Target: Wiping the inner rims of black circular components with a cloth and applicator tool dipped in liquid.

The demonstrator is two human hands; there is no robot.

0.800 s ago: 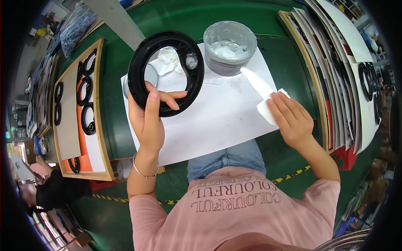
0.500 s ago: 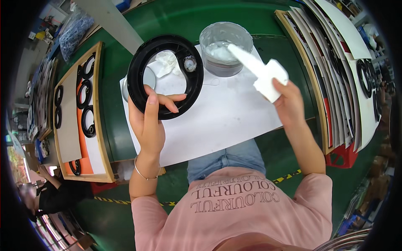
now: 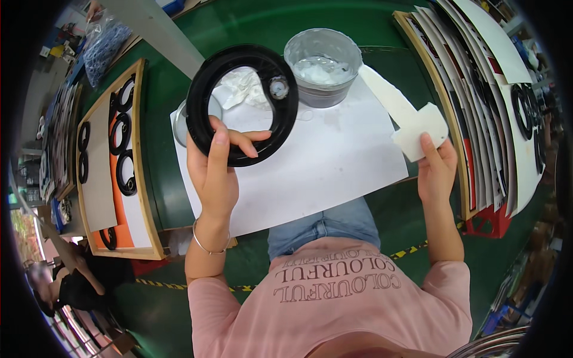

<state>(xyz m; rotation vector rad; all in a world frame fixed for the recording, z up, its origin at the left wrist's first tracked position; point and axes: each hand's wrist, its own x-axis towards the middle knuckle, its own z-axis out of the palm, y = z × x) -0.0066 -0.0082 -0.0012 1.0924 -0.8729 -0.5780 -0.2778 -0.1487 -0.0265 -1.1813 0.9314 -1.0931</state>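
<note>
My left hand (image 3: 218,173) grips a black ring-shaped part (image 3: 198,107) by its lower rim, with fingers through its opening. A small round recess with pale, whitish stuff in it (image 3: 279,88) shows on the ring's right side. My right hand (image 3: 437,167) is closed on the wide end of a flat white spatula (image 3: 412,122), its narrow blade pointing up and left. That blade's tip is near the rim of a clear tub (image 3: 322,95), which holds whitish, translucent paste (image 3: 322,70). Crumpled white tissue (image 3: 246,86) shows through the ring.
White paper (image 3: 310,173) covers part of the green table. A round grey lid (image 3: 180,122) lies partly behind the ring. Wooden-framed trays stand at both sides, the left one (image 3: 143,179) bearing several black rings. Another person (image 3: 77,274) is at the far left.
My right hand has drawn the spatula right and slightly down, so its tip is out of the tub. My left hand and the ring have shifted slightly right and up.
</note>
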